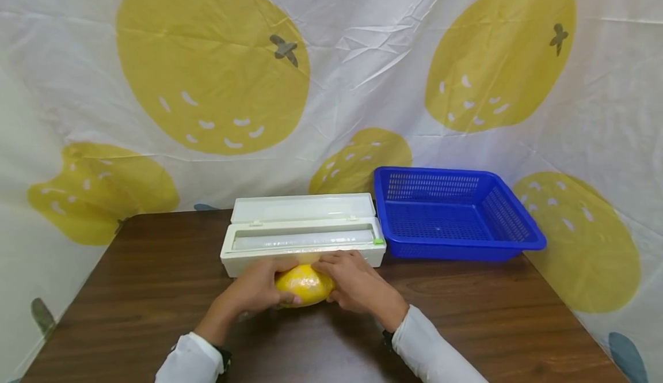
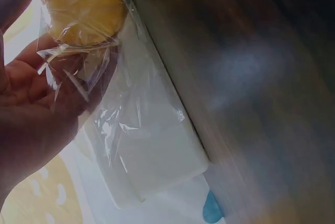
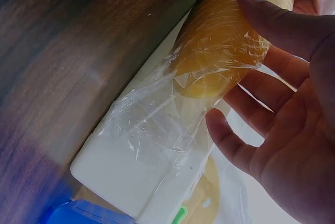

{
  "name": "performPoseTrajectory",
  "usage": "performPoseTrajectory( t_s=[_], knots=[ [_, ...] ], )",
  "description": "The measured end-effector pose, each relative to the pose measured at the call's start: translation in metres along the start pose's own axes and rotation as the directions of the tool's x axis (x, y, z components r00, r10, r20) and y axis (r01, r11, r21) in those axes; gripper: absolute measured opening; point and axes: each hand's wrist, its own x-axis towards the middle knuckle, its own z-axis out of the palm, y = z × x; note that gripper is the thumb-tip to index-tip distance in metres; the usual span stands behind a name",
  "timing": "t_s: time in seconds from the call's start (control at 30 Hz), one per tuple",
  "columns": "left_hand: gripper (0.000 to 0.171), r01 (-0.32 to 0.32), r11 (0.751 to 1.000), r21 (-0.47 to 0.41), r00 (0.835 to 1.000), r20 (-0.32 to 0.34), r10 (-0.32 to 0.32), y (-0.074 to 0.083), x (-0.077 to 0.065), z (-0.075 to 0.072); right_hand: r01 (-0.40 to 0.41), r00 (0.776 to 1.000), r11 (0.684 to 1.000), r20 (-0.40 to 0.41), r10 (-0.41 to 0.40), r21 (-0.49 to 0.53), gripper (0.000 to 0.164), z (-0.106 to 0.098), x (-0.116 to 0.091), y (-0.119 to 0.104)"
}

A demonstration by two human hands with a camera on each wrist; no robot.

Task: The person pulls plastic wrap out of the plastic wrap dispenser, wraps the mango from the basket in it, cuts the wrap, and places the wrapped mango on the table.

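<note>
At the frame's lower centre, we grasp the film-wrapped yellow item [image 1: 304, 285] between our left hand [image 1: 257, 284] and right hand [image 1: 354, 279], over the counter [image 1: 155, 291]. Behind it stands the open white box [image 1: 239, 265]; right of centre, the blue basket [image 1: 461, 249].

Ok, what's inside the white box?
A pale roll lies lengthwise in the box. Its underside and whatever is beneath it are covered, so I can't tell.
</note>
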Motion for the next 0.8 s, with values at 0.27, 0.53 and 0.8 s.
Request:
performPoseTrajectory(
  t_s=[0.27,0.53,0.8],
  knots=[
    [0.062,-0.019,0.996,0.084,0.999,-0.048,0.023,0.01,0.0,-0.002,0.013,1.0,1.0,-0.017,-0.013,-0.009,0.063,0.001,0.002,0.002],
    [0.057,-0.073,0.936,0.345,0.99,-0.092,0.111,0.031,-0.009,0.005,0.016,1.0,1.0,-0.008,-0.016,-0.008,0.064,0.004,0.0,0.0],
    [0.068,-0.135,0.88,0.455,0.969,-0.123,0.213,0.042,-0.009,0.009,0.033,0.999,0.999,-0.007,-0.033,0.024,0.065,0.0,0.0,0.002]
  ],
)
